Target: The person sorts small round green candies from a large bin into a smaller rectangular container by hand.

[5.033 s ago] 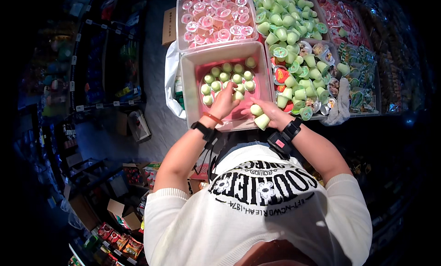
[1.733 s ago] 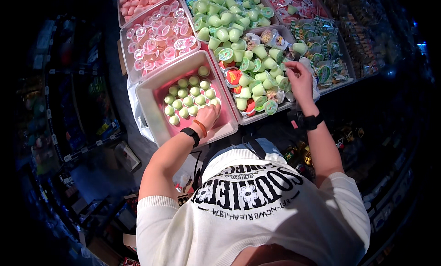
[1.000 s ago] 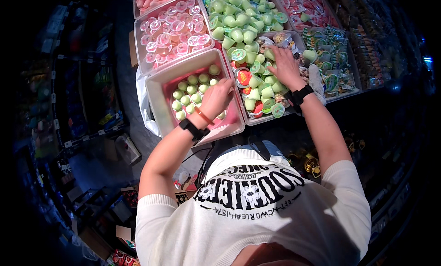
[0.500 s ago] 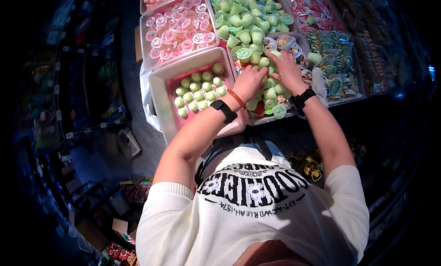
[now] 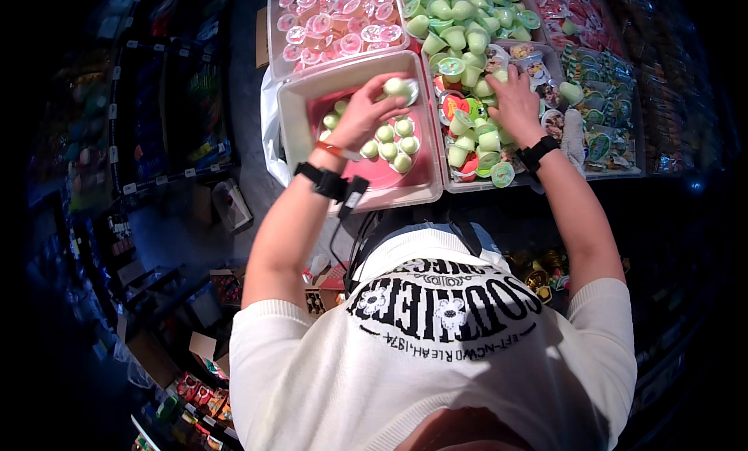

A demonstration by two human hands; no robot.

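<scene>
My left hand [image 5: 368, 114] is over the white bin [image 5: 294, 151], its fingers and thumb curled around a pale green jelly cup [image 5: 396, 88] near the bin's far right corner. Beneath and beside it, more green jelly cups [image 5: 387, 133] stand in rows, bottoms up, on the pink base; the hand hides some of them. To the right, my right hand [image 5: 514, 104] rests with fingers apart on a heap of loose green jelly cups [image 5: 488, 138], its fingertips touching cups there. Some heaped cups lie tilted or on their sides.
Behind the bin is a tub of pink jelly cups [image 5: 343, 22]. More green cups [image 5: 460, 15] are piled at the back. Striped green packs [image 5: 604, 93] fill a tub at right, next to a white cloth-like roll [image 5: 573, 135]. Dark shelves [image 5: 167, 100] stand at left.
My left hand has moved left from the heap into the white bin, onto a jelly cup. My right hand stays at the heap. The whole view has shifted.
</scene>
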